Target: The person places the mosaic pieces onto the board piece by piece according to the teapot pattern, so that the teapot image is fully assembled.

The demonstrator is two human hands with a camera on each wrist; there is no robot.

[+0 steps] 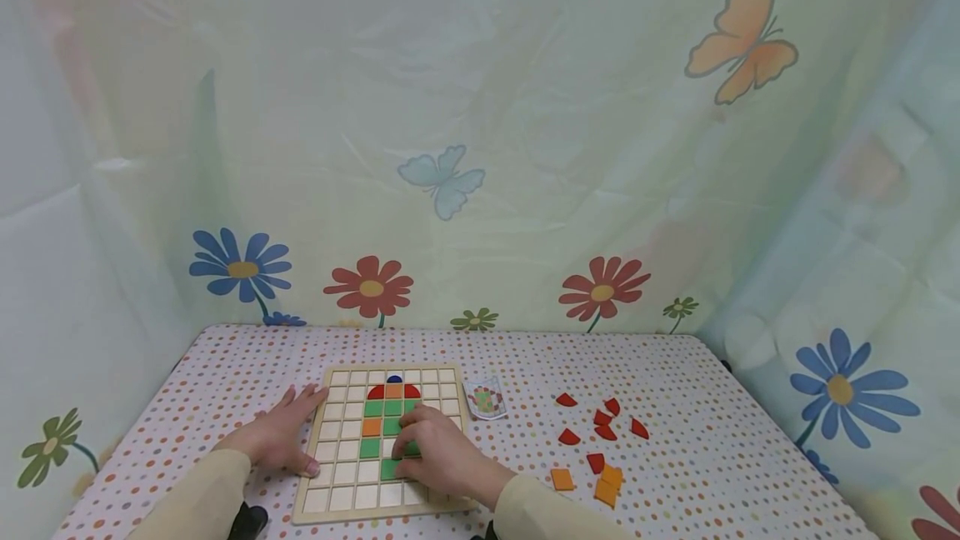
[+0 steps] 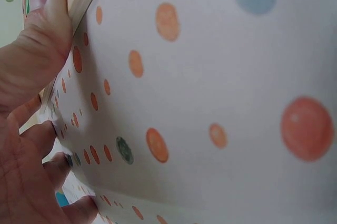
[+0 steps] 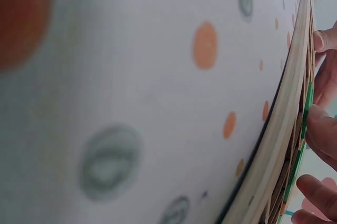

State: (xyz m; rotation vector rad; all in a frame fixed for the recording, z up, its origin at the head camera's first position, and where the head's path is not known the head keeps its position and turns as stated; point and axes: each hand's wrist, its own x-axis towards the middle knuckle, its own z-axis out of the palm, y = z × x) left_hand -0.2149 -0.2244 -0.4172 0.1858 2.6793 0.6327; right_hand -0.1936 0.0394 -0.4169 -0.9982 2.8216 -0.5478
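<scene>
- Right grip (image 1: 441, 450), fingers parted, a tip touching a green square tile (image 3: 308, 97) on the gridded board (image 1: 367, 496)!
- Left grip (image 1: 281, 433), spread, at its edge: brace there, seat tiles flat.

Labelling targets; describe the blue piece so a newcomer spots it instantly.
On the dotted table, find the gridded board. In its far row, just beyond an orange square flanked by red pieces, sits the blue piece, the only blue one in view.
</scene>
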